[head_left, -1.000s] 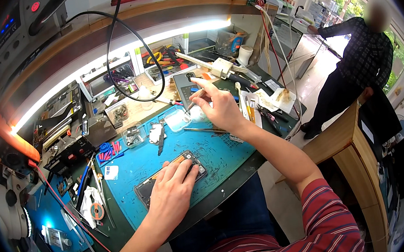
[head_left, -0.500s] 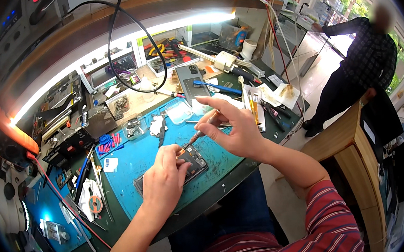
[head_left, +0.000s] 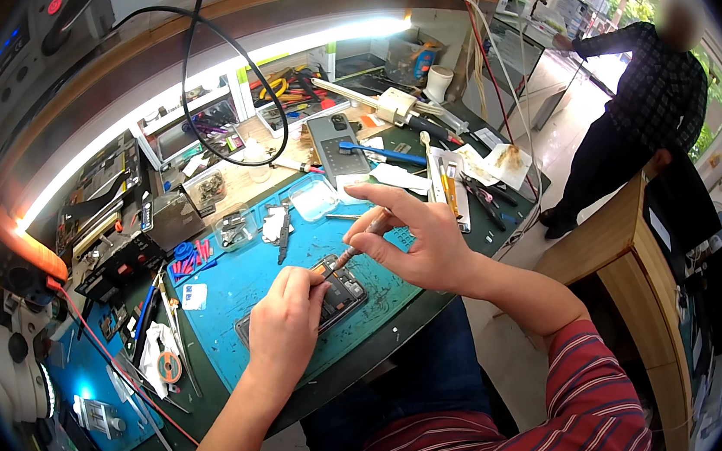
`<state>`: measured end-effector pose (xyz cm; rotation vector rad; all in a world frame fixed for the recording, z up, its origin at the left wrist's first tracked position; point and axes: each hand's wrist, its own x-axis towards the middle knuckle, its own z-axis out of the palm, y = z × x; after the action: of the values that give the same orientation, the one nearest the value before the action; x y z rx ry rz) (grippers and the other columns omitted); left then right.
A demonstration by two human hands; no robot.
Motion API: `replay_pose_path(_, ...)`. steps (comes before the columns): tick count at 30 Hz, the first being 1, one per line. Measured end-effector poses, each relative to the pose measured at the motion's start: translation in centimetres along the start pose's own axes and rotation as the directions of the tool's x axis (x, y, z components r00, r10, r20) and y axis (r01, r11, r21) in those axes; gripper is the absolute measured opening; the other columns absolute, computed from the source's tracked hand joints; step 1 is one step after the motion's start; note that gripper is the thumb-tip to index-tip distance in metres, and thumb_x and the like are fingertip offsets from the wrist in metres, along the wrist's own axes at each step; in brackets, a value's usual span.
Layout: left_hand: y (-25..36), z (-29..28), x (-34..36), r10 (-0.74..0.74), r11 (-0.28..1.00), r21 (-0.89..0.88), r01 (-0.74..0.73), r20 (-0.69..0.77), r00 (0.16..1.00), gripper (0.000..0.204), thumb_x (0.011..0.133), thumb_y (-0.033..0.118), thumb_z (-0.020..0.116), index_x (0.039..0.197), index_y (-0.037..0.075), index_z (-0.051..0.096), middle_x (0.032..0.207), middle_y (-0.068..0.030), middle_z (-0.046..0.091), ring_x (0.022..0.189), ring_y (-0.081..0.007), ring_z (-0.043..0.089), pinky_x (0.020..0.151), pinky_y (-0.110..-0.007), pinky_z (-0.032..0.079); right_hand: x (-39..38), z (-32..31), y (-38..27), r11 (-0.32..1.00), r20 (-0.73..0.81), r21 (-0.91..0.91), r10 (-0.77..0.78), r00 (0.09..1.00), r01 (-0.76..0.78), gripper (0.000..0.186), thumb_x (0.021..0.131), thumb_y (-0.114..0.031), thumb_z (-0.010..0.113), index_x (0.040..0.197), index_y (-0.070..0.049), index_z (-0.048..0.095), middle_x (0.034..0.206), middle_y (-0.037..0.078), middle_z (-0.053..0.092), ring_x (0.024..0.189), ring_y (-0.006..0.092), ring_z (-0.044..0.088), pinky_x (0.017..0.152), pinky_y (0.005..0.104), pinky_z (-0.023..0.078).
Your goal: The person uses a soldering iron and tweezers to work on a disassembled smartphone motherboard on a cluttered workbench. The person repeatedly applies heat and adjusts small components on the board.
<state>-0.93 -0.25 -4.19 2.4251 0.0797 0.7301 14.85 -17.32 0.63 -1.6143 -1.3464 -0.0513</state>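
On the blue work mat (head_left: 214, 326) lies an opened phone (head_left: 352, 296), its dark inner parts facing up. My right hand (head_left: 425, 245) grips a slim screwdriver (head_left: 346, 257) between thumb and fingers, above the phone's far edge. The screwdriver slants down to the left, toward the fingertips of my left hand (head_left: 284, 324). That hand is closed in a pinch over the phone's left part and hides much of it. What its fingers hold, if anything, cannot be made out.
Behind the mat's middle are a clear plastic tray (head_left: 313, 197), a grey phone (head_left: 337, 141) and a blue brush (head_left: 382, 153). An orange multimeter (head_left: 15, 246) stands at the left. Pliers (head_left: 485, 200) lie at the right. Another person (head_left: 640, 103) stands beyond a wooden cabinet (head_left: 611, 245).
The view has shifted slightly, moving the bench things a little to the left. Both hands keep nearly the same pose, and the screwdriver stays in my right hand.
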Motion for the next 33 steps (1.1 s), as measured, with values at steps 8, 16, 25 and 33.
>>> replay_pose_path(8,0.0,-0.1,0.0,0.025,1.000,-0.002,-0.025,0.006,1.000,0.013,0.096,0.009,0.073,0.099,0.001,0.063,0.093,-0.0137,0.067,0.079,-0.0362,0.069,0.066,-0.044,0.056,-0.2,0.4,0.5,1.000,-0.017,-0.005,-0.030,0.999,0.030,0.054,0.099,-0.008,0.076,0.149,-0.001,0.055,0.095,0.011,0.080,0.088,0.0187,0.080,0.080,0.0314,0.063)
replay_pose_path(16,0.2,-0.3,0.1,0.006,1.000,-0.015,-0.006,0.015,1.000,0.013,0.097,0.009,0.073,0.098,0.001,0.062,0.092,-0.0141,0.066,0.078,-0.0372,0.068,0.066,-0.045,0.056,-0.1,0.1,0.2,0.999,0.050,0.009,-0.048,0.998,0.048,0.055,0.099,-0.003,0.074,0.150,0.000,0.054,0.101,0.013,0.080,0.091,0.0193,0.080,0.081,0.0309,0.062)
replay_pose_path(25,0.1,-0.3,0.1,-0.005,1.000,-0.012,0.005,0.044,0.999,0.014,0.096,0.010,0.074,0.104,0.002,0.064,0.096,-0.0129,0.068,0.081,-0.0347,0.071,0.068,-0.043,0.057,-0.6,0.2,-0.2,0.999,0.102,0.026,-0.048,0.994,0.046,0.056,0.100,-0.001,0.070,0.152,0.000,0.050,0.104,0.014,0.079,0.094,0.0220,0.079,0.085,0.0335,0.061)
replay_pose_path(33,-0.5,-1.3,0.0,-0.064,0.976,-0.196,0.096,0.164,0.984,0.029,0.096,-0.005,0.067,0.124,-0.002,0.062,0.113,-0.0164,0.069,0.102,-0.0273,0.077,0.084,-0.037,0.062,-1.1,0.1,-0.7,1.000,0.113,-0.024,-0.015,0.993,0.018,0.059,0.100,-0.002,0.072,0.154,-0.001,0.049,0.100,0.011,0.078,0.089,0.0216,0.078,0.083,0.0343,0.061)
